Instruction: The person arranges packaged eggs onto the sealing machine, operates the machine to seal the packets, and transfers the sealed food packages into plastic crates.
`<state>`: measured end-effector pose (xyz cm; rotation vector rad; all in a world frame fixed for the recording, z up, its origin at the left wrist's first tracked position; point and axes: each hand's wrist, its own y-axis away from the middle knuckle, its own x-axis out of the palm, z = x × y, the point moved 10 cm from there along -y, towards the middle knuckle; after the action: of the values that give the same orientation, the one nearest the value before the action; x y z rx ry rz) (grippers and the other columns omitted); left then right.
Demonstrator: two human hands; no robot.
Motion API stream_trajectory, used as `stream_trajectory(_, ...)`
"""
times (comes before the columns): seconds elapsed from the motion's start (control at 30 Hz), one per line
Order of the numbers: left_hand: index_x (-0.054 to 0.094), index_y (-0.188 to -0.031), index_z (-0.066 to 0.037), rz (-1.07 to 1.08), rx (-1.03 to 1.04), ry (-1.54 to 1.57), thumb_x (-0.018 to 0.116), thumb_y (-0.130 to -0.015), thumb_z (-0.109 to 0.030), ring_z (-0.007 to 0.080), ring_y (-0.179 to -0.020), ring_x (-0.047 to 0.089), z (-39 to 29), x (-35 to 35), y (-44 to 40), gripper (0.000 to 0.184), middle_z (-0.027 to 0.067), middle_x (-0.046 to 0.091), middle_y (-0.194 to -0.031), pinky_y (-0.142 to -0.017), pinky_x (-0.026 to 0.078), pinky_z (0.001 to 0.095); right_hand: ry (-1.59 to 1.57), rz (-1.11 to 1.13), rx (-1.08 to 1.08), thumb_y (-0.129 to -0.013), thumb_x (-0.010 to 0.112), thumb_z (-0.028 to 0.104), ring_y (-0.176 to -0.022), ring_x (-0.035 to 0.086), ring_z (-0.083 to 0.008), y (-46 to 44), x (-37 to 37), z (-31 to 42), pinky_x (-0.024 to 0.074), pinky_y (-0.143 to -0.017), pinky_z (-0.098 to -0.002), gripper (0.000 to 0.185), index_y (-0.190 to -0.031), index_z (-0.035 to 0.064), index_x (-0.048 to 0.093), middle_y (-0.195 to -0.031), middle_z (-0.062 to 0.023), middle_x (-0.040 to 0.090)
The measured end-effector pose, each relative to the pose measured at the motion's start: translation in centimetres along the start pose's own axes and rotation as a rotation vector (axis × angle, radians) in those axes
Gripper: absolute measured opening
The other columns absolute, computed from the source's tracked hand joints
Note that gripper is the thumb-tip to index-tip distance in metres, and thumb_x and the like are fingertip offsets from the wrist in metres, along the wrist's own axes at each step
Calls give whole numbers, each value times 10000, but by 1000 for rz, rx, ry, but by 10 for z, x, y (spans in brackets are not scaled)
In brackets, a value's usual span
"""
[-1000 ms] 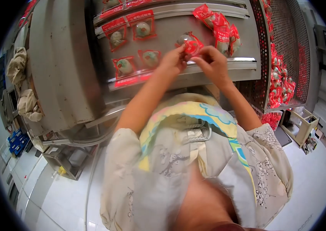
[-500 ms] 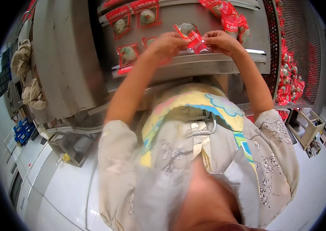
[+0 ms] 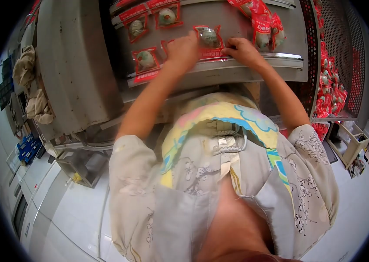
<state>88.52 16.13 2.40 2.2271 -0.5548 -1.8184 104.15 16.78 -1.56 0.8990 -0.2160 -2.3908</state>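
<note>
A red-and-clear plastic packet [image 3: 209, 38] with a pale, egg-like piece inside lies on the metal surface, its red lower end at the metal bar. My right hand [image 3: 244, 51] is at the packet's lower right corner, thumb and forefinger pinched on it. At the packet's left side is my left hand [image 3: 183, 51], curled and slightly blurred, its fingertips hidden. Another packet [image 3: 164, 46] is partly covered by my left hand. Farther left lies a similar packet [image 3: 145, 60], also at the bar.
Two packets, one on the left [image 3: 137, 27] and one beside it [image 3: 167, 15], lie along the far bar. Several loose packets [image 3: 262, 30] are piled at the right. A perforated metal bin [image 3: 351, 52] holds many more. A metal housing [image 3: 73, 65] stands on the left.
The packet held up between both hands now lies flat on the metal surface, its red end at the bar. My left hand has shifted slightly up and left.
</note>
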Motion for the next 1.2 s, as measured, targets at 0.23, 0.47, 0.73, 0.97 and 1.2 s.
stream_trajectory(0.23, 478, -995, -39, -75, -79, 126, 708, -730, -205, 379, -820, 633, 5, -7, 1, 388, 173, 658, -796, -702, 485, 484, -175, 38, 197, -799, 675, 270, -662, 593, -235, -7, 3, -15, 463, -632, -366, 275, -816, -4, 649, -725, -152, 626)
stream_trajectory(0.47, 519, -988, -74, -262, 72, 13, 720, -717, -214, 316, -836, 606, -17, -27, 26, 365, 96, 614, -838, -681, 497, 428, 235, -349, -214, -818, 675, 212, -662, 580, -202, 25, -46, 38, 471, -645, -318, 195, -877, 29, 642, -758, -117, 606)
stream_trajectory(0.73, 593, -939, -104, -236, 505, 105, 683, -724, -161, 262, -778, 590, -59, 1, 61, 240, 82, 549, -819, -642, 493, 403, 568, -740, -105, -801, 664, 352, -660, 619, -262, 40, -142, 45, 492, -574, -374, 262, -866, 104, 610, -761, -44, 609)
stream_trajectory(0.97, 608, -1001, -109, 191, 69, 1149, 591, -874, -395, 148, -678, 591, -76, 24, 26, 314, 39, 605, -834, -557, 452, 270, 79, -832, -105, -776, 718, 194, -577, 589, -206, 72, -144, 39, 465, -540, -314, 179, -759, 58, 603, -675, -69, 607)
stream_trajectory(1.2, 571, -875, -132, 621, -618, 1991, 529, -918, -408, 90, -648, 558, -122, 98, 3, 283, 2, 589, -768, -477, 396, 219, -303, -544, -119, -811, 695, 120, -596, 542, -91, 106, -93, 34, 445, -549, -233, 130, -837, 34, 601, -681, -29, 582)
